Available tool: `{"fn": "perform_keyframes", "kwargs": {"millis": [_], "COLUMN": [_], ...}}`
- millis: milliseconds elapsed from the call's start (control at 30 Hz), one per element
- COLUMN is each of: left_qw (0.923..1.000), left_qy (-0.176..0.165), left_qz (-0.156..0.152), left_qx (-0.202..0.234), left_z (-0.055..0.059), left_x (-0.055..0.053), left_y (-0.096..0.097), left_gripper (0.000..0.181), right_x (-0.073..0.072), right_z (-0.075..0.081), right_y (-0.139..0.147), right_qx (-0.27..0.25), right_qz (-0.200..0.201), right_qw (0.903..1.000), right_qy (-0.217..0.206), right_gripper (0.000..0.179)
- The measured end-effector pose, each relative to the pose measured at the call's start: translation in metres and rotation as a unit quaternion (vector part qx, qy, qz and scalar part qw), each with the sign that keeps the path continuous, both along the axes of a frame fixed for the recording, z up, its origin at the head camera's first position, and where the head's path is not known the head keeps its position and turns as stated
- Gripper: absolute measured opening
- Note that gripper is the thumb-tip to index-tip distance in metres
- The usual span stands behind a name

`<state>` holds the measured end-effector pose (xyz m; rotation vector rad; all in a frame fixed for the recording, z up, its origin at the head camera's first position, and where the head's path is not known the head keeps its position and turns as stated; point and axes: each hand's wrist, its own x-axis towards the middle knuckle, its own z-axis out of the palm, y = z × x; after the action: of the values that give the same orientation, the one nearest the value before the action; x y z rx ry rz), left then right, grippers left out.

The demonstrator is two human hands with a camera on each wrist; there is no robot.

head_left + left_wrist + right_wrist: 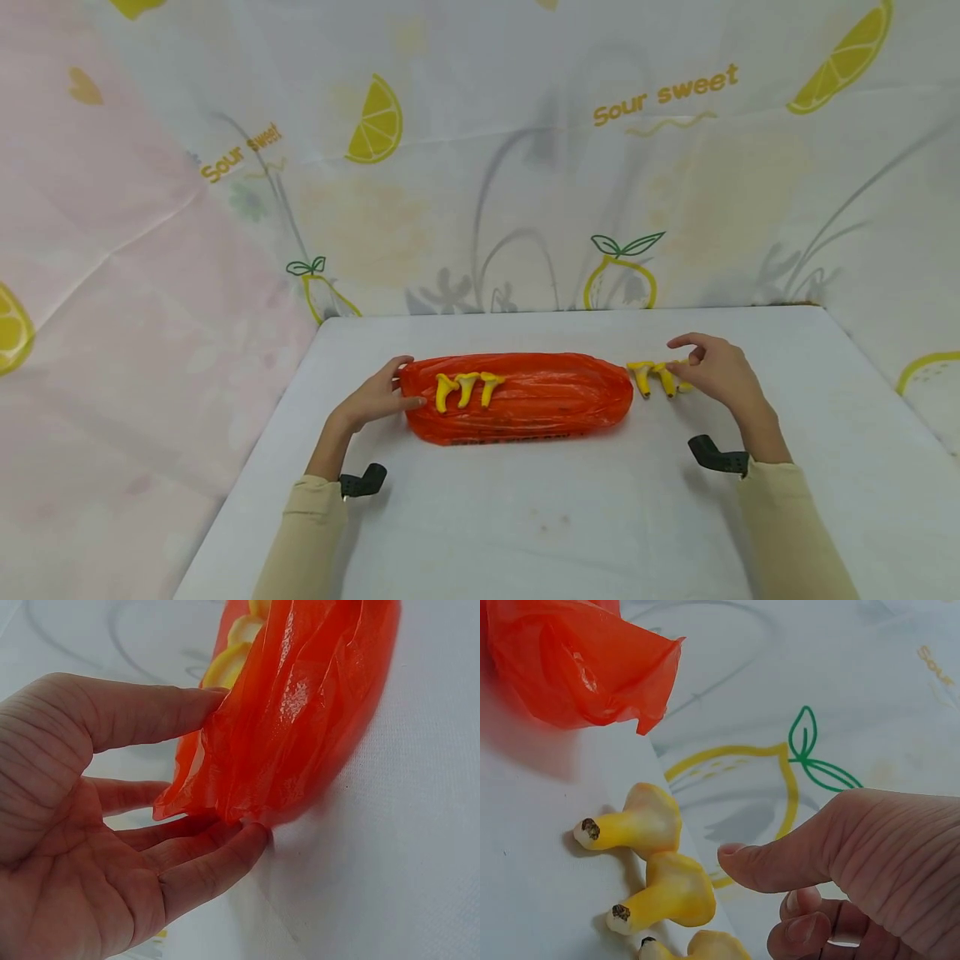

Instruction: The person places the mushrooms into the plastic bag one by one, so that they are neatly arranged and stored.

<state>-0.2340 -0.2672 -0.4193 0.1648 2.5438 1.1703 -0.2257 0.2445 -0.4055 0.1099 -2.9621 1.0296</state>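
Observation:
A puffed red plastic bag (555, 396) lies lengthwise on the table, with three yellow trumpet-shaped mushrooms (467, 385) in a row on top of its left part. My left hand (375, 395) grips the bag's left end; in the left wrist view the thumb presses on the bag (300, 712) from above and the fingers curl beneath its edge. Right of the bag, three more yellow mushrooms (684, 889) lie side by side. Over them hovers my right hand (722, 371), thumb and fingers apart, nothing between them. It partly hides the rightmost mushroom in the head view.
The table (480, 517) has a white cover. Behind it hangs a pale cloth (465, 192) printed with lemons and lettering, and a pink-toned cloth (135, 333) stands at the left. Each wrist wears a black camera mount (718, 458).

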Motion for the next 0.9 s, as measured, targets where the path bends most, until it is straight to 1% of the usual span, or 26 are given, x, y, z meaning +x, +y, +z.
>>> {"fn": "perform_keyframes", "kwargs": {"millis": [167,367,633,800,900], "left_qw": [1.0000,1.0000,1.0000,1.0000,1.0000], "left_qy": [0.001,-0.001,0.002,0.001,-0.002], "left_qz": [-0.002,-0.003,-0.006,-0.004,0.000], "left_qx": [-0.003,-0.002,0.005,0.004,0.003], "left_z": [-0.002,-0.001,0.001,0.000,-0.001], "left_x": [-0.002,-0.001,-0.001,-0.001,-0.001], "left_y": [0.000,-0.001,0.000,-0.001,-0.001], "left_gripper": [0.080,0.080,0.080,0.079,0.079], "right_x": [0.001,0.002,0.002,0.002,0.002], "right_z": [-0.003,-0.005,-0.008,-0.010,-0.012], "right_y": [0.006,0.013,0.018,0.020,0.021], "right_qx": [0.012,0.016,0.027,0.032,0.033], "right_qz": [-0.009,-0.016,-0.031,-0.048,-0.054], "right_qw": [0.9998,0.9995,0.9989,0.9981,0.9979], "right_qy": [-0.010,-0.022,-0.019,-0.023,-0.017], "right_gripper": [0.040,0.044,0.040,0.040,0.038]}}
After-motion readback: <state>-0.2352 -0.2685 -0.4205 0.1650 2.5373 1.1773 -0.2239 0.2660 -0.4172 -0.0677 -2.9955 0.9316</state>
